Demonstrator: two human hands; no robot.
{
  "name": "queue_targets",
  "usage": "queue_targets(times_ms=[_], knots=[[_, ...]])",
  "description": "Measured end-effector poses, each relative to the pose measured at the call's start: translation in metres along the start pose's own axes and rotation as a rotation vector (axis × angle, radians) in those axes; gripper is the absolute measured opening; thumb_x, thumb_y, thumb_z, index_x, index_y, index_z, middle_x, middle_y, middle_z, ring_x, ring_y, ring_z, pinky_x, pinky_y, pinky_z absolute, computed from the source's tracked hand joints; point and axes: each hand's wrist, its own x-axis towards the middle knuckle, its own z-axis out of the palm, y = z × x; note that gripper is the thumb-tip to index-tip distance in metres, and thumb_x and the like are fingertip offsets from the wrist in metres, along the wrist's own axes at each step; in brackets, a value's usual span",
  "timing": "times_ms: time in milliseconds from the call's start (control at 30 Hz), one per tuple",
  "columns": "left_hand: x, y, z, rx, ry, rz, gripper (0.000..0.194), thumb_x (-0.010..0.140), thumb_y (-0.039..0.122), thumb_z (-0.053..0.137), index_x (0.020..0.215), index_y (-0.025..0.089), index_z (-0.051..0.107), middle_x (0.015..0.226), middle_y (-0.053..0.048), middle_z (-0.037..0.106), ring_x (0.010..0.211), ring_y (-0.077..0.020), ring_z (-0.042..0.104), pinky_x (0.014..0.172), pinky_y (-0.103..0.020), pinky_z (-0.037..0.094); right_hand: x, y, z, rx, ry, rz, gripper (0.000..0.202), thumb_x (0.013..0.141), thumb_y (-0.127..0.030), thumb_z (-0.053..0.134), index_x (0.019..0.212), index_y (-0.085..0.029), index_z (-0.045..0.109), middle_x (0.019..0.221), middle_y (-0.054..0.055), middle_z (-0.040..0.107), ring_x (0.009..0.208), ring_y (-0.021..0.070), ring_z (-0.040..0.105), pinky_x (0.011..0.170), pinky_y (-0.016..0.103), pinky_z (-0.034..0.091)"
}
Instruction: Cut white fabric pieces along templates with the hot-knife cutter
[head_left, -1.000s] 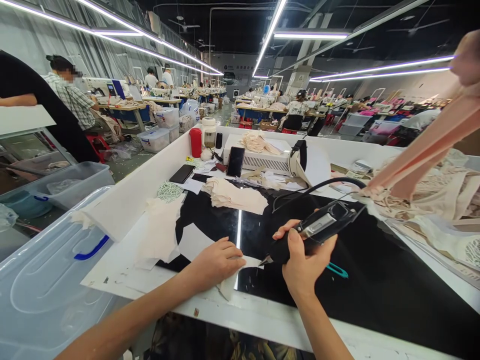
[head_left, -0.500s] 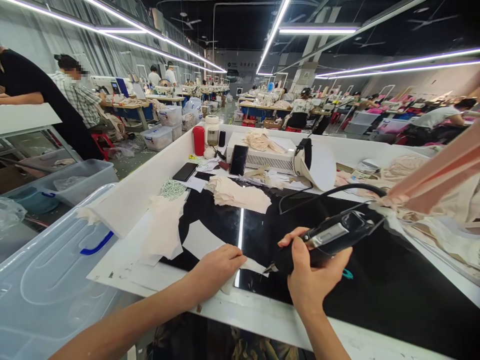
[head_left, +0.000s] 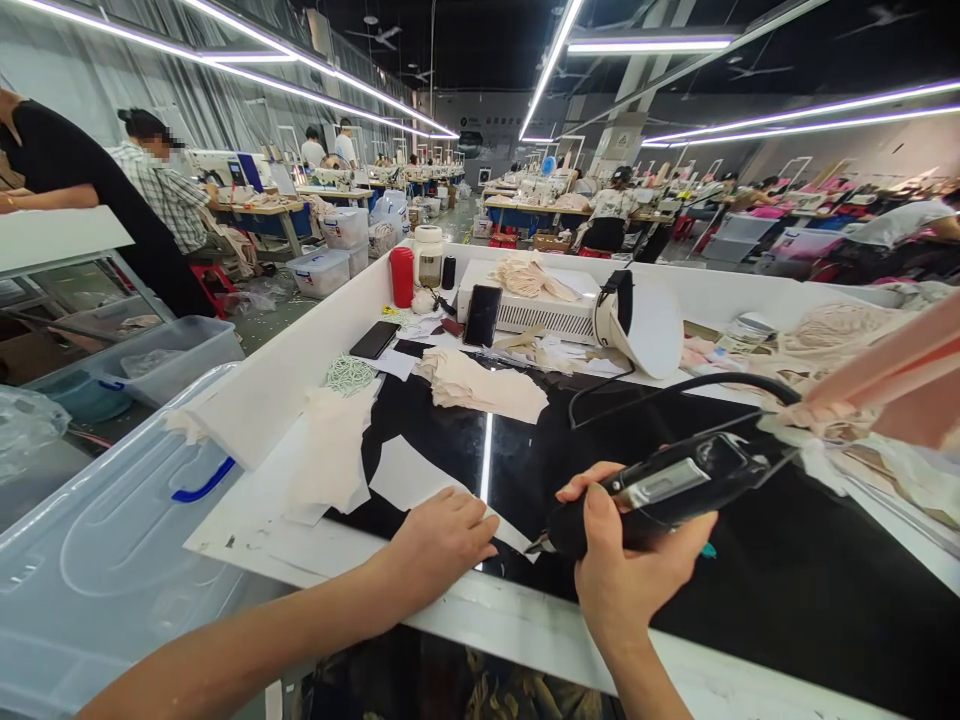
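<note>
My left hand [head_left: 442, 545] lies palm down near the front of the black glossy work surface [head_left: 750, 580], fingers slightly bent and resting over a thin white curved piece [head_left: 405, 475]. That piece tapers to a narrow end on the right. My right hand [head_left: 630, 565] is wrapped around a black corded power tool [head_left: 667, 490] with a slim pointed metal tip. The tip meets the narrow end of the white piece. Behind lies a stack of cream fabric pieces [head_left: 480, 385]; another cream stack [head_left: 330, 450] lies to the left.
Two phones [head_left: 482, 315], a red bottle [head_left: 401, 278] and a vented white box [head_left: 525, 310] stand at the back. The tool's cable [head_left: 720, 378] arches right, by hanging pink fabric [head_left: 892, 360]. A lidded plastic bin [head_left: 112, 560] is left. People sit at sewing tables beyond.
A pale strip under my left hand no longer shows, and its fingers have spread slightly. The tool tip stays at the narrow end of the white piece. The view has shifted slightly.
</note>
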Motion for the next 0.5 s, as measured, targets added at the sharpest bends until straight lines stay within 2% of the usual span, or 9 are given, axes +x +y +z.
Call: queue_targets(times_ms=[100, 200, 400, 500], knots=[[-0.001, 0.005, 0.0, 0.027, 0.008, 0.01, 0.048, 0.087, 0.049, 0.082, 0.117, 0.018, 0.06, 0.099, -0.005, 0.068, 0.094, -0.025, 0.067, 0.091, -0.042, 0.054, -0.001, 0.0, 0.001, 0.009, 0.004, 0.0, 0.038, 0.087, -0.022, 0.079, 0.103, -0.027, 0.045, 0.084, -0.005, 0.069, 0.06, 0.0137, 0.065, 0.056, 0.029, 0.054], [-0.003, 0.01, 0.004, 0.051, 0.045, 0.026, 0.07, 0.078, 0.063, 0.084, 0.127, 0.019, 0.059, 0.105, -0.008, 0.069, 0.103, -0.0283, 0.067, 0.099, -0.048, 0.052, -0.003, 0.0, 0.0, 0.012, 0.0, 0.011, 0.039, 0.086, -0.022, 0.079, 0.107, -0.027, 0.046, 0.084, -0.006, 0.069, 0.06, 0.0128, 0.065, 0.055, 0.027, 0.054], [-0.009, 0.016, 0.011, 0.093, 0.078, 0.038, 0.078, 0.075, 0.068, 0.083, 0.129, 0.016, 0.06, 0.112, -0.013, 0.07, 0.112, -0.0318, 0.065, 0.105, -0.048, 0.05, 0.0, 0.001, -0.002, 0.032, -0.011, 0.027, 0.04, 0.086, -0.024, 0.081, 0.109, -0.027, 0.048, 0.084, -0.006, 0.069, 0.06, 0.0128, 0.065, 0.06, 0.03, 0.056], [-0.008, 0.018, 0.011, 0.11, 0.059, 0.027, 0.08, 0.076, 0.07, 0.081, 0.131, 0.016, 0.059, 0.114, -0.014, 0.07, 0.113, -0.0324, 0.065, 0.105, -0.047, 0.05, 0.008, 0.004, 0.002, 0.05, 0.004, 0.023, 0.042, 0.086, -0.027, 0.08, 0.113, -0.027, 0.048, 0.084, -0.007, 0.068, 0.06, 0.0131, 0.064, 0.063, 0.032, 0.056]])
